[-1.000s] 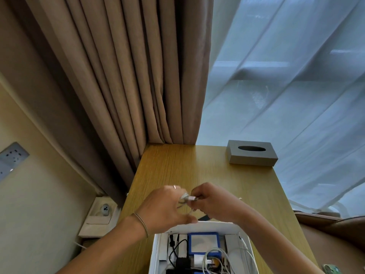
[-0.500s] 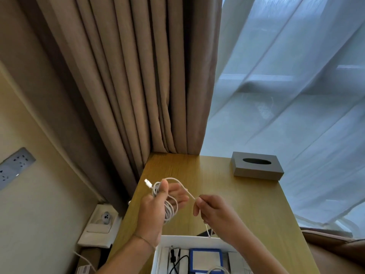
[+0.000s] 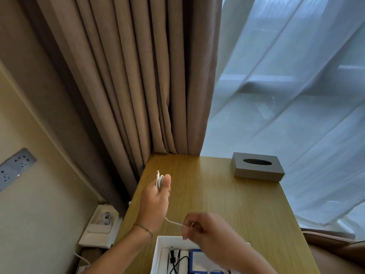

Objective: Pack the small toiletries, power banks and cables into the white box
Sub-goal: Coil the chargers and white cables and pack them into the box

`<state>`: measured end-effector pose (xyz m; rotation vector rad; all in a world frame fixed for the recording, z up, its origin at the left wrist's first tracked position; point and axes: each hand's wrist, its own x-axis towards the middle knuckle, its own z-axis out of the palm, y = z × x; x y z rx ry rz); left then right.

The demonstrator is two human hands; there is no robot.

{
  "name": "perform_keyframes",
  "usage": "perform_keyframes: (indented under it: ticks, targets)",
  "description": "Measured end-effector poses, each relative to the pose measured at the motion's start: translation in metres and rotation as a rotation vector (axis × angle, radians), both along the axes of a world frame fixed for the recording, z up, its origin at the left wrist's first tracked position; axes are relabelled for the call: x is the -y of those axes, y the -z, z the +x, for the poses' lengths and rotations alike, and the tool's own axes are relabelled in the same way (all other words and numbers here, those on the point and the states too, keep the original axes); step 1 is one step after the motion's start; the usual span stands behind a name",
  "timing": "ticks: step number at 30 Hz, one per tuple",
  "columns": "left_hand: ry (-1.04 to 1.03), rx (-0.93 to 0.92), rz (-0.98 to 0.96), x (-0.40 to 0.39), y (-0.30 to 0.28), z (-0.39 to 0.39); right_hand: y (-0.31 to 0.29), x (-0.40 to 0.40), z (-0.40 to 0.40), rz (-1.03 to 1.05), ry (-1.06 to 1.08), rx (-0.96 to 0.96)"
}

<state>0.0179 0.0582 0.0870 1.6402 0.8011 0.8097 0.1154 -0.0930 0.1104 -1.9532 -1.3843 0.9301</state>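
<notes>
My left hand (image 3: 157,202) is raised above the wooden table (image 3: 227,204), pinching a coil of white cable (image 3: 159,179) between thumb and fingers. A loose strand of that cable runs down to my right hand (image 3: 205,227), which pinches it just above the white box (image 3: 158,252). The box sits at the near edge of the table, partly cut off by the frame. Inside it I see a black cable (image 3: 174,262), white items and a blue-framed flat pack (image 3: 194,261). My right forearm hides much of the box.
A grey tissue box (image 3: 257,167) stands at the table's far right. Brown curtains (image 3: 138,76) and sheer white drapes (image 3: 286,95) hang behind. A wall socket panel (image 3: 15,168) and a white floor socket unit (image 3: 100,224) are at left.
My left hand has turned, so the coil now shows edge-on at my fingertips. My right hand has slid down the strand toward the box. The view has tilted upward.
</notes>
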Motion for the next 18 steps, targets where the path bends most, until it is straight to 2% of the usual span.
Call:
perform_keyframes:
  ticks: [4,10,14,18]
  targets:
    - [0.165,-0.122,0.161,0.009,0.008,-0.002,-0.029,0.007,0.025,0.095,0.066,-0.197]
    - [0.465,-0.278,0.183,0.033,0.023,-0.016,-0.049,-0.001,0.060,0.397,0.254,-0.317]
    - [0.502,-0.154,-0.037,0.044,0.026,-0.019,-0.037,-0.012,0.071,0.447,0.398,-0.325]
    - [0.333,0.032,-0.245,0.040,0.020,-0.020,-0.008,-0.013,0.068,0.400,0.522,-0.290]
